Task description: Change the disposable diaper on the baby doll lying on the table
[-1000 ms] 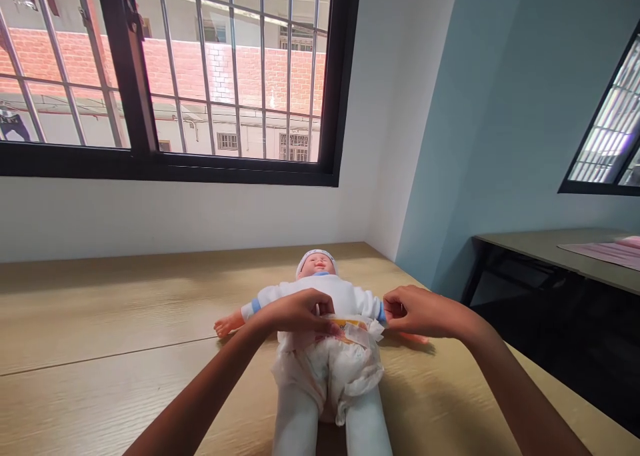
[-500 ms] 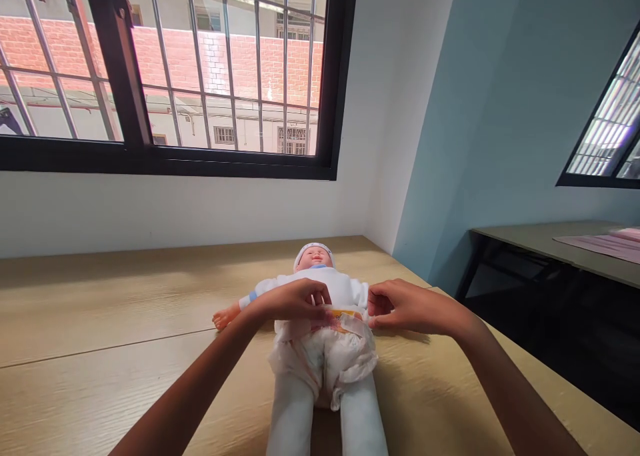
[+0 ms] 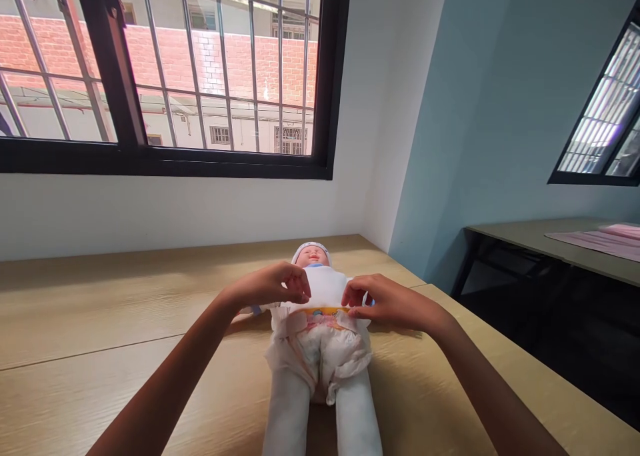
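1. Two bare hands are over one doll. The left hand is loosely curled with nothing in it, its fingertips just above the waist of the diaper.
2. The right hand has its thumb and fingers bent, with a small gap between them, at the other end of the waistband. The thumb overlaps the diaper's edge in this view, so whether it presses or pinches anything I cannot tell.
3. The one diaper is around the doll's hips, below and between the two hands. Its front is mostly white, with ruffled leg edges, and a yellow strip with pink print runs across the waist. Two pale tabs lie across the front, one toward each side.
4. The one doll lies face up, head away from the person and both legs toward them. It wears a white top with a blue collar and blue cuffs, one pale cap and pale leg coverings. Its two arms are spread, each partly hidden behind the person's own.
5. Two tables show: the wood-grain table under the doll, and a darker table at right, bearing pink cloth.
6. Two black-framed windows are in view: a barred window ahead and a smaller window at far right.
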A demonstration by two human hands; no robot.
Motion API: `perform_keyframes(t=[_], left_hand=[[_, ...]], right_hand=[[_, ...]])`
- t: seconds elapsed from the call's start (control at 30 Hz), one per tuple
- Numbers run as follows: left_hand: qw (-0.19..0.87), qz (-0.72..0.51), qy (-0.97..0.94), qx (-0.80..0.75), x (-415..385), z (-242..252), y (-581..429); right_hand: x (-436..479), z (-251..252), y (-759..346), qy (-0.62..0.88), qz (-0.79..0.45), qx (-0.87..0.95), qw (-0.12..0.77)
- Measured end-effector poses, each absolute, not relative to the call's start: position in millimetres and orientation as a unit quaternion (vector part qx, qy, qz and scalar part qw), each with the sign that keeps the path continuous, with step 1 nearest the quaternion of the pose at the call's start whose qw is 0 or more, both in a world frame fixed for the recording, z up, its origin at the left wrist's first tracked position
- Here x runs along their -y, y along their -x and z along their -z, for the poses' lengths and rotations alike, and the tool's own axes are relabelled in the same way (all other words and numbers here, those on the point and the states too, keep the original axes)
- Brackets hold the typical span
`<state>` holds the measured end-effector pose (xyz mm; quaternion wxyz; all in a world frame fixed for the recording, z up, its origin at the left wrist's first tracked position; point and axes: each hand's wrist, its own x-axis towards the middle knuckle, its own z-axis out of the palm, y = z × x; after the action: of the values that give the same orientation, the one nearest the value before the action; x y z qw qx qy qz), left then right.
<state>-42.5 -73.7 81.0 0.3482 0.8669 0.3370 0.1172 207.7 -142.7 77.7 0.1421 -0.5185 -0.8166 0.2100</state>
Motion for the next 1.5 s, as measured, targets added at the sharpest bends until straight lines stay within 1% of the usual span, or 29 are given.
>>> perform_keyframes(t=[0.17,0.27,0.53,0.73,0.93,1.17,1.33,1.5], left_hand=[[0.292,-0.037,-0.880,-0.372,80.6,-88.5,45.7],[0.270,-0.013,-0.883,-0.384,86.8,-91.4,43.6],[0.244,0.002,-0.885,-0.397,95.2,-94.0,38.3],[0.233,0.005,-0.894,-0.382,93.8,-92.3,38.8],[0.226,0.019,-0.906,-0.359,95.8,-95.6,37.8],[0.237,0.019,-0.902,-0.360,95.8,-96.0,38.6],[0.261,0.009,-0.896,-0.358,93.3,-93.0,39.8],[0.238,0.021,-0.909,-0.341,92.8,-91.7,39.9]], right_hand=[[146.1,-79.4,-201.6,0.521,-0.221,0.814,0.134],[147.6,-79.2,-198.9,0.527,-0.223,0.809,0.134],[150.4,-80.3,-194.6,0.537,-0.200,0.811,0.121],[153.5,-83.4,-190.9,0.509,-0.217,0.822,0.139],[154.0,-83.5,-188.1,0.506,-0.188,0.832,0.130],[154.9,-85.8,-187.9,0.500,-0.199,0.835,0.116],[155.2,-85.3,-187.8,0.492,-0.230,0.833,0.103],[152.5,-81.4,-190.2,0.491,-0.241,0.831,0.102]])
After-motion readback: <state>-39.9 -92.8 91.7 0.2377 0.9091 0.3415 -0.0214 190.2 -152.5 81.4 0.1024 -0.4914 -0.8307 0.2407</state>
